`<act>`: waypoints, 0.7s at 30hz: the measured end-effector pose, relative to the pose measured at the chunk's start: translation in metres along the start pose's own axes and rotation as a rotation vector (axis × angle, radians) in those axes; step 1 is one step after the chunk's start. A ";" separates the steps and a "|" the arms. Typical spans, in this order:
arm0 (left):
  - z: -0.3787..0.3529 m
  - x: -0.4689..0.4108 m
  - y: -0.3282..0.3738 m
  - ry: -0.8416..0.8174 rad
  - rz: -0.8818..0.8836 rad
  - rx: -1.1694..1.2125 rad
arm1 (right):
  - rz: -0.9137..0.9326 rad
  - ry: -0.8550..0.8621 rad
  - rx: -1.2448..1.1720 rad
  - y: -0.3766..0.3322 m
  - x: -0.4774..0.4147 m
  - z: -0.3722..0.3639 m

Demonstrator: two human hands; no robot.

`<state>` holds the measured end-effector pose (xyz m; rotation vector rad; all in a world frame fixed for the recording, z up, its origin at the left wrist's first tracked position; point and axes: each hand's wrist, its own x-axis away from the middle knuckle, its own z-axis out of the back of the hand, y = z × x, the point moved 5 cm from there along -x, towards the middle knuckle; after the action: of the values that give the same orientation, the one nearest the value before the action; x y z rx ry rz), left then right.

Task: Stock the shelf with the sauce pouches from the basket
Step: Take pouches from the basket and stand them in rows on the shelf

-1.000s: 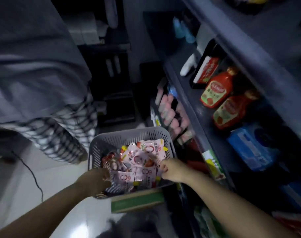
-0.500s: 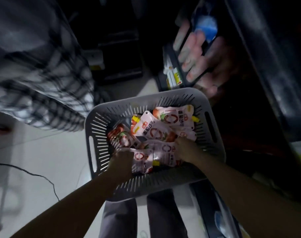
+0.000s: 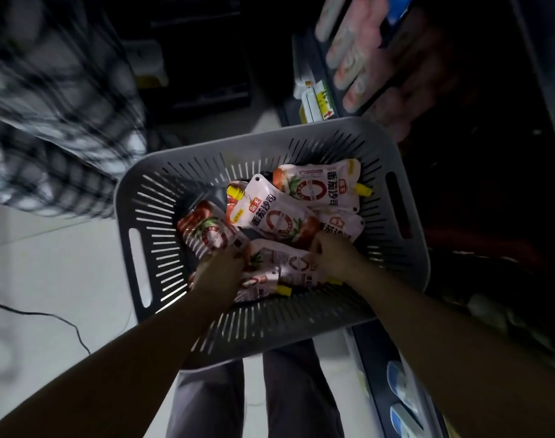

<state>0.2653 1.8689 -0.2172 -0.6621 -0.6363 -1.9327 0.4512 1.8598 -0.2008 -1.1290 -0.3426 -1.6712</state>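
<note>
At far left, blurred checked cloth (image 3: 64,121) above a pale floor (image 3: 48,263), with a thin black cable (image 3: 58,317) trailing across the tiles. Next to that, a grey slotted basket (image 3: 270,143) with a long handle slot in each end wall, seen from above over a pair of grey trouser legs (image 3: 289,393). On the bottom of the basket, a loose heap of sauce pouches (image 3: 270,216): white and red, yellow caps, overlapping one another at different angles.

Left hand (image 3: 219,273) down in the near left of the heap, back of the hand up, fingertips buried among the packs. Closed on one or not: cannot tell. Between the two hands, a near pouch (image 3: 289,267) lying flat, yellow cap toward the basket's near wall. Right hand (image 3: 336,257) on the right end of it, thumb and curled fingers pinching that pouch.

Further right, beyond the basket's far corner, a dark shelf (image 3: 541,74) with blurred pink packs (image 3: 349,58) and a yellow-tagged box (image 3: 317,102) at the edge. At bottom right, blurred blue and white packs (image 3: 399,393) on a lower level.
</note>
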 end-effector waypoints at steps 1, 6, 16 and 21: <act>0.001 0.001 0.001 0.009 -0.016 -0.005 | 0.037 0.021 0.046 -0.003 0.002 0.002; 0.020 0.014 -0.009 0.002 -0.034 0.067 | 0.275 0.181 -0.090 -0.029 0.018 0.028; 0.035 0.009 -0.037 -0.145 0.105 0.728 | -0.494 0.237 -1.889 0.017 0.062 0.027; 0.022 -0.020 -0.036 -0.123 0.273 1.146 | -0.416 0.332 -2.152 0.012 0.048 0.034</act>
<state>0.2447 1.9108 -0.2211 -0.1038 -1.4587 -1.0044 0.4780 1.8503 -0.1485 -2.0971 2.0498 -2.2540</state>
